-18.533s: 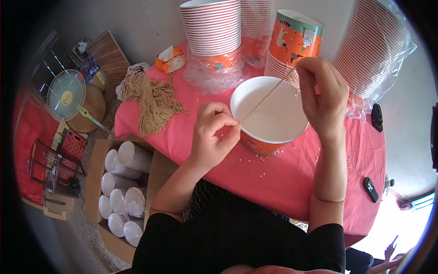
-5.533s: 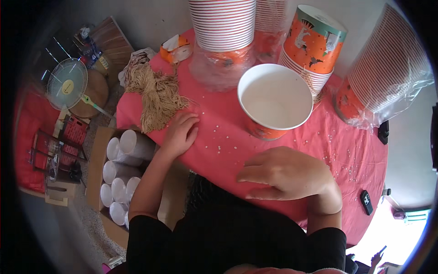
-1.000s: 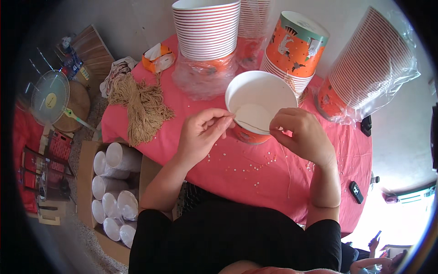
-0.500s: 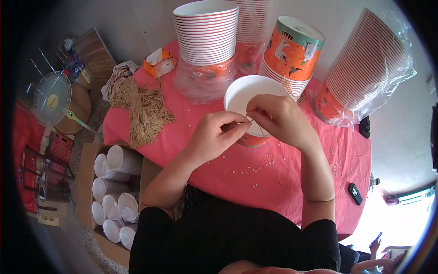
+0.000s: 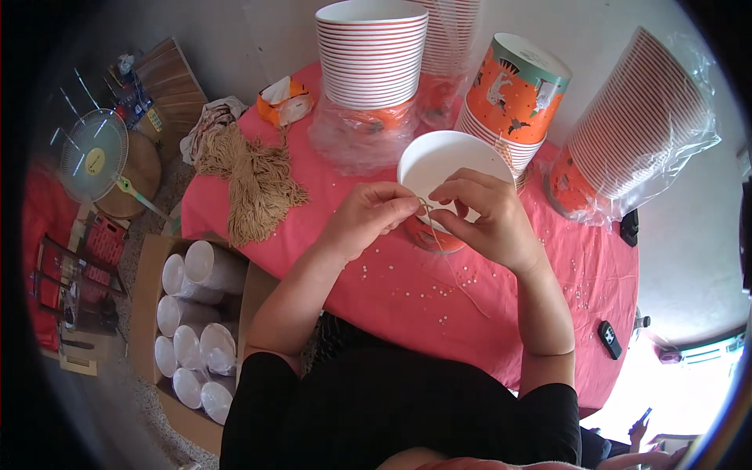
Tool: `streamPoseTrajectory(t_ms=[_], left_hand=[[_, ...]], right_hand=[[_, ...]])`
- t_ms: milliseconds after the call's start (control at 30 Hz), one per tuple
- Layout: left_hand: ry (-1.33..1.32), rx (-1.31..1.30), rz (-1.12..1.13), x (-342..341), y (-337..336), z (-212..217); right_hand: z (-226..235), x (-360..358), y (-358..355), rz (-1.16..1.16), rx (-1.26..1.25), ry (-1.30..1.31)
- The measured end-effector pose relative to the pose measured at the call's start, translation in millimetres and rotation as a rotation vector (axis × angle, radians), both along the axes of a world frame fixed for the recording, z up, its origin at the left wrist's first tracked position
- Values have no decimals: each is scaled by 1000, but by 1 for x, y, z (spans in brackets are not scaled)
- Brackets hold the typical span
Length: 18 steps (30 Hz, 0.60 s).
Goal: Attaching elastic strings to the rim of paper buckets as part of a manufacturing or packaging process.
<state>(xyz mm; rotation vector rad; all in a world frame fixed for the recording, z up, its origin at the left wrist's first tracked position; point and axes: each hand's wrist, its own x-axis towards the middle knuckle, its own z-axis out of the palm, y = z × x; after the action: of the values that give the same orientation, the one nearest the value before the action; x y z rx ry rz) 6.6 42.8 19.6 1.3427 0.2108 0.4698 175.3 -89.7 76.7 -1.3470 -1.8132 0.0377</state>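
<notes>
My left hand (image 5: 368, 219) pinches a thin tan cord (image 5: 457, 283) between thumb and forefinger. A small loop of the cord stands at the fingertips, and its loose tail trails down over the pink cloth. Close on the right, my right hand (image 5: 489, 219) has thumb and forefinger apart beside the loop, with no cord plainly gripped. Both hands are over the near rim of a white-lined paper bucket (image 5: 423, 160), whose orange printed outside shows below them. The hands hide part of the bucket's inside.
On the pink-covered table (image 5: 376, 298) stand a tall stack of paper buckets (image 5: 372, 63), an upturned orange bucket stack (image 5: 517, 86) and a plastic-wrapped stack (image 5: 634, 133). A bundle of tan cords (image 5: 254, 184) lies left. Small white bits are scattered about. A carton of wrapped cups (image 5: 188, 345) sits lower left.
My right thumb and forefinger have parted from their pinch near the cord. A loop now shows at my left fingertips, and the cord's tail hangs longer. The whole view has shifted slightly.
</notes>
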Motion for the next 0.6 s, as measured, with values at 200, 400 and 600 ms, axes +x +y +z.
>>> streamPoseTrajectory(t_ms=[200,400,600], left_hand=[[-4,116,37,-1,-6,12],[-14,230,118,-7,-6,9],[-51,197,140,-6,-10,5]], right_hand=[[2,3,2,-10,68,-96],[18,8,-9,-51,75,-82],[14,2,-4,30,34,-29]])
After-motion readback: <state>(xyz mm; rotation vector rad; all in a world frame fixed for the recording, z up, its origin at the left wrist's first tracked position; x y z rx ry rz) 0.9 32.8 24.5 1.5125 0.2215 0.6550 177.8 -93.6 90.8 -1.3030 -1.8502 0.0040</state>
